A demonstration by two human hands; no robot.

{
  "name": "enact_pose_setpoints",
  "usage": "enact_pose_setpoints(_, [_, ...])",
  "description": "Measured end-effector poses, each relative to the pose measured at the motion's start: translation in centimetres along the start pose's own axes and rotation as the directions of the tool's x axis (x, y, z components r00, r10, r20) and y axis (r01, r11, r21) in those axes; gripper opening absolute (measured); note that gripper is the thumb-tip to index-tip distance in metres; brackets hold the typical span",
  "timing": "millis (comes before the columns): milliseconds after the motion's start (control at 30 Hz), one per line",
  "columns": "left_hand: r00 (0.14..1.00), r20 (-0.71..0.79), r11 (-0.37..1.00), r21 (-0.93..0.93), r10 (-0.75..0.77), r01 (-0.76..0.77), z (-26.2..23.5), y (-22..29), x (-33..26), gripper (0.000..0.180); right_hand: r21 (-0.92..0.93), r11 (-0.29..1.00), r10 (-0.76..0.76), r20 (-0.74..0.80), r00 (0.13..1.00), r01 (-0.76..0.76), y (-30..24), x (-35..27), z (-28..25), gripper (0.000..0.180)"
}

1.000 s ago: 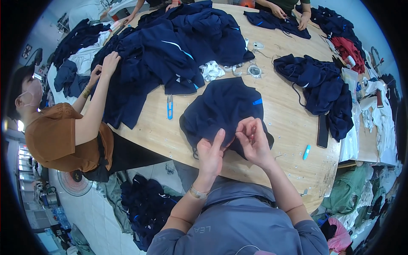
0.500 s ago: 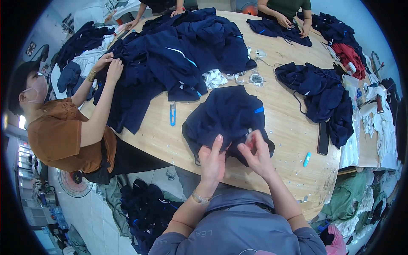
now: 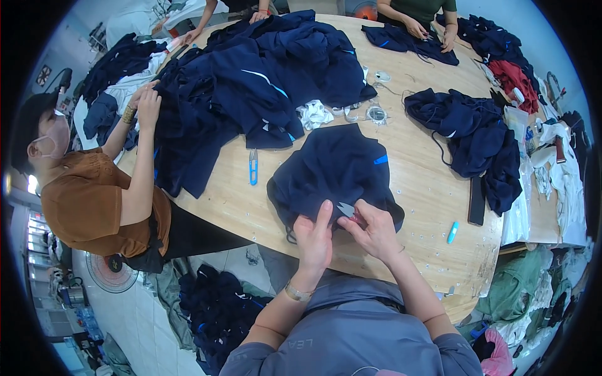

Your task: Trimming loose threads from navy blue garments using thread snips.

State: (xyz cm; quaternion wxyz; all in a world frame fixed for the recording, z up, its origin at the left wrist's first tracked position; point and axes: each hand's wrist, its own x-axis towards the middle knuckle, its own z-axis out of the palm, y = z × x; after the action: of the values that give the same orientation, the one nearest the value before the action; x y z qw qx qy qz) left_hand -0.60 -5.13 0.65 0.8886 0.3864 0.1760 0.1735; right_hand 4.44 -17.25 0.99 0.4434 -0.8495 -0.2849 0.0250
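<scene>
A dark navy garment [image 3: 332, 160] lies bunched on the table in front of me, a small bright blue tab near its right edge. My left hand [image 3: 315, 243] is closed on the garment's near edge, thumb on top. A small pair of thread snips [image 3: 345, 210] sits in my closed right hand [image 3: 374, 233]. Their pointed metal blades show by my left thumb, over the cloth, and a bit of red shows between my fingers. Whether the blades touch a thread is too small to tell. Blue-handled snips [image 3: 253, 168] rest on the table left of the garment.
A large heap of navy garments [image 3: 251, 81] covers the far left, where a co-worker in a brown top [image 3: 88, 194] handles cloth. More navy garments [image 3: 470, 135], a dark phone [image 3: 476, 203] and a turquoise pen-like item [image 3: 453, 232] lie right. White crumpled cloth [image 3: 315, 115] lies beyond my garment.
My right hand has moved slightly left and down toward my left hand, and the snips' blades now show clearly. The co-worker's hands at left have shifted left along the cloth.
</scene>
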Motion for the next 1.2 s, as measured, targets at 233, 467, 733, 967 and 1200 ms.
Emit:
enact_pose_setpoints(233, [1.000,0.026,1.000,0.011,0.015,-0.015,-0.4,-0.1,0.0,0.024,-0.019,1.000,0.014,-0.044,0.999,-0.014,-0.1,0.0,-0.3,0.039])
enact_pose_setpoints(467, [0.997,0.072,0.999,-0.024,0.029,-0.028,-0.5,-0.2,-0.2,0.019,0.041,0.996,0.073,0.078,0.994,-0.076,-0.4,0.3,-0.8,0.040])
enact_pose_setpoints(733, [0.995,0.087,0.999,-0.007,0.038,-0.038,-0.3,-0.2,-0.4,0.017,0.065,0.995,0.070,0.096,0.993,-0.077,-0.5,0.5,-0.8,0.041])
enact_pose_setpoints(967, [0.993,0.120,0.997,-0.072,-0.021,0.030,-0.4,-0.1,0.3,0.025,0.221,0.970,0.124,-0.071,0.990,-0.105,-0.2,0.8,-0.7,0.033])
enact_pose_setpoints(1200, [0.959,0.180,0.865,-0.420,-0.218,0.275,-1.3,-1.3,-0.2,0.017,0.054,0.978,-0.191,-0.177,0.966,0.203,0.0,0.6,1.5,0.052])
